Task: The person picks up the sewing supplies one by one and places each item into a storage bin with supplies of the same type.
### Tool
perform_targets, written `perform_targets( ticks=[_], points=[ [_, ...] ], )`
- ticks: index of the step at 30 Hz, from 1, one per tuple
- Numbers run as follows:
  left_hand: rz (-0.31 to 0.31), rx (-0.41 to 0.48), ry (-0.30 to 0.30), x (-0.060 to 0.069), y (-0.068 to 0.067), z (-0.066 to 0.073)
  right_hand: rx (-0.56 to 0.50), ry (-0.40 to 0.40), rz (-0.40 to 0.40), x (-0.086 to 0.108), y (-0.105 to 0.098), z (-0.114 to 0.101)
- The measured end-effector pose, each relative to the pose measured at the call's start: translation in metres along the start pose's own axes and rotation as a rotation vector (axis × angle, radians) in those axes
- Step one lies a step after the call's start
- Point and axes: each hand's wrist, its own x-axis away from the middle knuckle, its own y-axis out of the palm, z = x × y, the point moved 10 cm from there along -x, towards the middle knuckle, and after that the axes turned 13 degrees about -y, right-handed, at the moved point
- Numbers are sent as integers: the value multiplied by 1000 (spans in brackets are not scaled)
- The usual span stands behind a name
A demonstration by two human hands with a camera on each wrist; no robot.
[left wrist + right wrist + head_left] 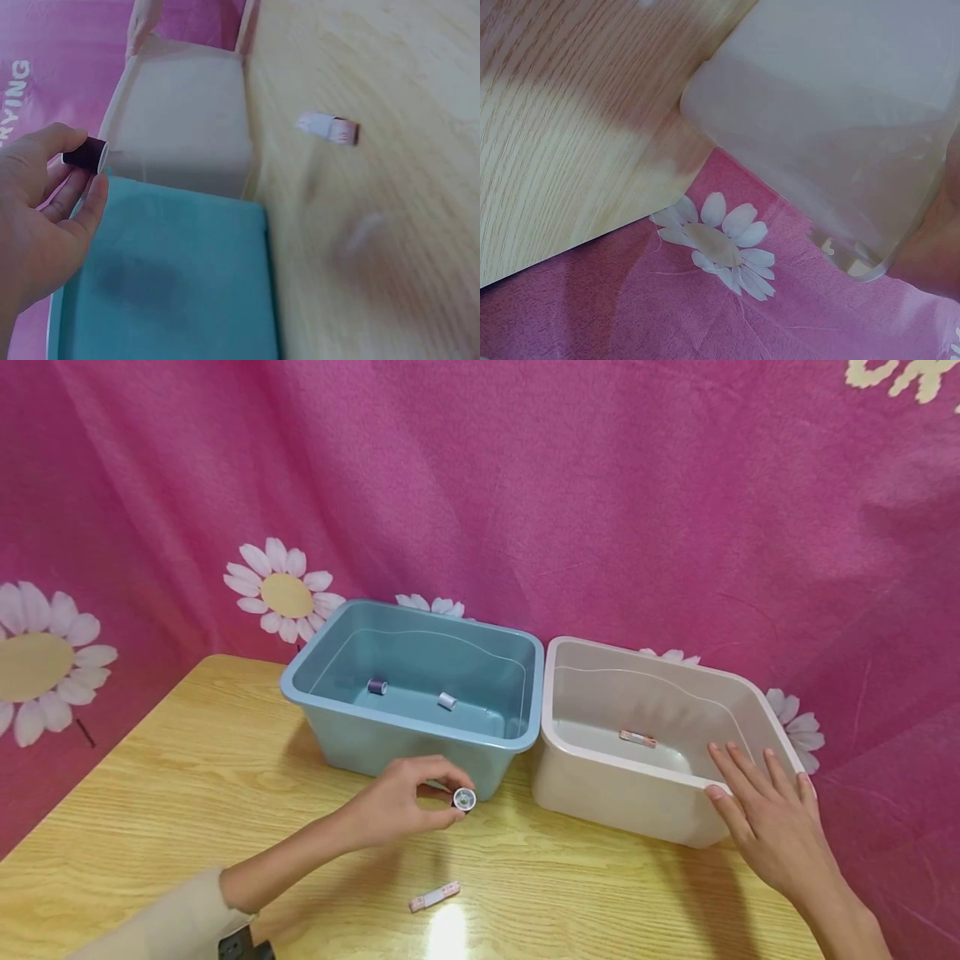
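My left hand (408,802) pinches a dark spool of thread (85,155) between thumb and fingers, in front of the blue bin (412,728). In the head view the spool's pale round end faces up toward me. Inside that bin lie a purple spool (377,687) and a white spool (447,701). My right hand (776,827), fingers straight and spread, rests over the front right rim of the beige bin (622,793). A small pink-and-white folded strip (637,739) lies on that bin's floor. A similar pink-and-white strip (435,897) lies on the table below my left hand.
Both bins stand side by side at the back of the wooden table (570,902). Behind them hangs a pink cloth (480,485) printed with daisies. The table's right edge runs close to the beige bin, as the right wrist view shows.
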Motion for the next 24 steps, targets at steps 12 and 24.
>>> perform_targets(
  ticks=[12, 24],
  points=[
    [57, 30, 53, -5, -22, 17, 4, 1, -2, 2, 1, 1],
    [115, 55, -27, -12, -54, 21, -4, 7, -7, 0, 0, 1]
  ],
)
